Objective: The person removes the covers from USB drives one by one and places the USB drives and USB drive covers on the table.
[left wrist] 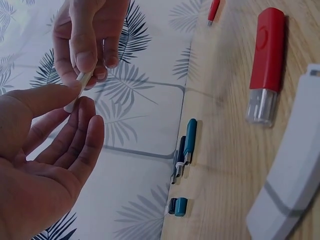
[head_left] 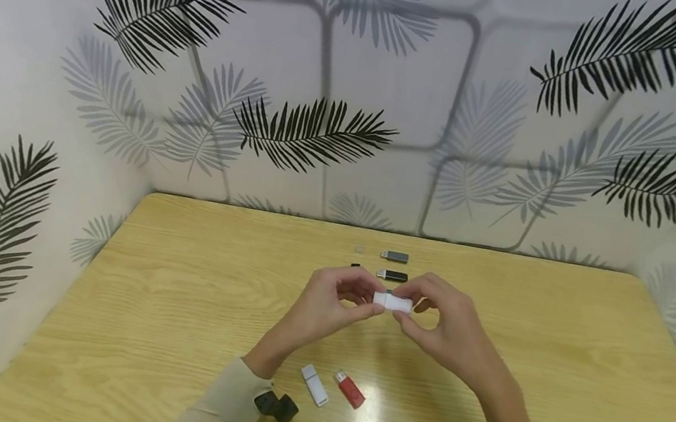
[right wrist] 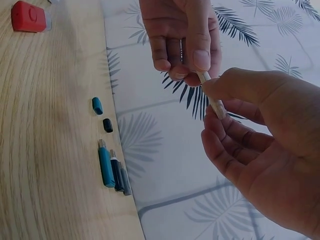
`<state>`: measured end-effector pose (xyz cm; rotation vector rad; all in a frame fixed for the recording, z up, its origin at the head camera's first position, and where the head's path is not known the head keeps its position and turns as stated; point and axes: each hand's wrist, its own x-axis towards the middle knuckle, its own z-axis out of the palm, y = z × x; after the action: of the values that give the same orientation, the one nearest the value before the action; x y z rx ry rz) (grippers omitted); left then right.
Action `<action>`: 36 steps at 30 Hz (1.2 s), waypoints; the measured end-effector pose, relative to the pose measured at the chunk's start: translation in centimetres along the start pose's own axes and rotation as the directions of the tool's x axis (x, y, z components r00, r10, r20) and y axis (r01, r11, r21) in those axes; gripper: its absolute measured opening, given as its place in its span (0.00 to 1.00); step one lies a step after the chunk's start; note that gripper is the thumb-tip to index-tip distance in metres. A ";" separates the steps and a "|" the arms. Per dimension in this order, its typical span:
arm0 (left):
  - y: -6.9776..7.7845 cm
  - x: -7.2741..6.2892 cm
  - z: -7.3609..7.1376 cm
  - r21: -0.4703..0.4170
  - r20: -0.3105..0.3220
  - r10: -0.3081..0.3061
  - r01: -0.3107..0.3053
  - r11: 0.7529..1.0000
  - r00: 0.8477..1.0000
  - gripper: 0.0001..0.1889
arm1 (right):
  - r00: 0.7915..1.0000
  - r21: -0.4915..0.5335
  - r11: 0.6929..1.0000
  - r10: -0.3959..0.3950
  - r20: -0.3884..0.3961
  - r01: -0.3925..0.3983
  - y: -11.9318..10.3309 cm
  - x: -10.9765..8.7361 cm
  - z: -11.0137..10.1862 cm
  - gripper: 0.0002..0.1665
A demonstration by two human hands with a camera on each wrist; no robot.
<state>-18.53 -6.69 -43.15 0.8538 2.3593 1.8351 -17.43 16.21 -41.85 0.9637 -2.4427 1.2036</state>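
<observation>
Between both hands, held up above the table, is a white USB stick [head_left: 393, 302], seen nearly edge-on in the left wrist view. My left hand [head_left: 330, 305] pinches its left end, thumb on the near side; that hand [left wrist: 50, 135] also shows large in the left wrist view. Its right end is pinched between thumb and fingers of my right hand [head_left: 449, 319], which fills the lower right of the right wrist view [right wrist: 270, 135]. On the table nearer the body lie another white USB stick [head_left: 314, 385], capped, and a red USB stick [head_left: 349, 390] with a clear cap.
Beyond the hands, a grey USB stick [head_left: 396, 257], a black USB stick [head_left: 395, 276] and a teal USB stick [right wrist: 106, 167] lie in a row. Beside them sit a teal cap [right wrist: 97, 105], a dark cap [right wrist: 107, 125] and a clear cap [head_left: 359, 249]. A leaf-patterned wall [head_left: 347, 191] backs the table.
</observation>
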 end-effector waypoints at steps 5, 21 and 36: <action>0.0 0.0 -0.2 0.000 0.013 0.016 -0.016 1.000 1.000 0.08 | 1.000 0.014 1.000 -0.027 -0.002 0.027 0.0 -0.1 -0.1 0.18; 0.1 0.2 -0.7 -0.002 0.051 0.013 -0.013 1.000 0.999 0.08 | 0.998 0.030 0.998 -0.062 0.021 0.061 0.2 -0.2 -0.6 0.17; 0.2 0.0 -0.9 -0.003 0.088 0.032 -0.031 1.000 0.996 0.08 | 0.995 0.048 0.994 -0.095 0.028 0.094 0.1 -0.5 -0.7 0.17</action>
<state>-18.75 -7.47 -42.66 0.9559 2.3046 1.7719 -17.16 17.09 -41.72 1.1052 -2.3722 1.2279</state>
